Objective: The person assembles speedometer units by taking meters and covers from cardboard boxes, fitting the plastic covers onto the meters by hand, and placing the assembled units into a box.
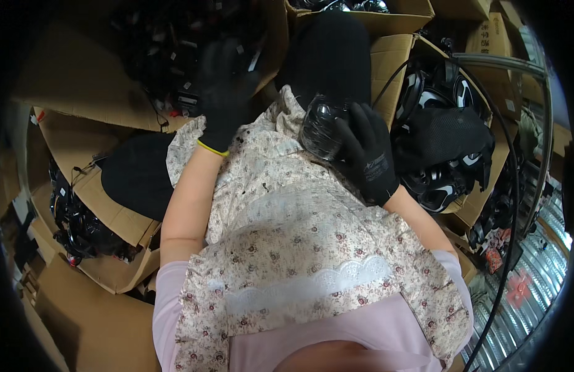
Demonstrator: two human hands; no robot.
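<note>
My right hand (370, 155), in a black glove, grips a rounded dark bundle in shiny clear plastic (324, 130) from its right side. The bundle rests at my lap, against the flowered apron (287, 229); what is inside it cannot be made out. Up and to the left, my left hand (228, 93) wears a black glove with a yellow cuff. It reaches over the edge of a large cardboard box (70, 80) full of small dark parts (169, 49). Blur and the dark background hide how its fingers are set.
At the right, an open carton (392, 68) holds black-and-silver pieces (435, 99) with black cloth (448, 136) over them. Another carton with dark items (82, 223) stands at the left. A black cable (513, 204) hangs by a metal frame (547, 124).
</note>
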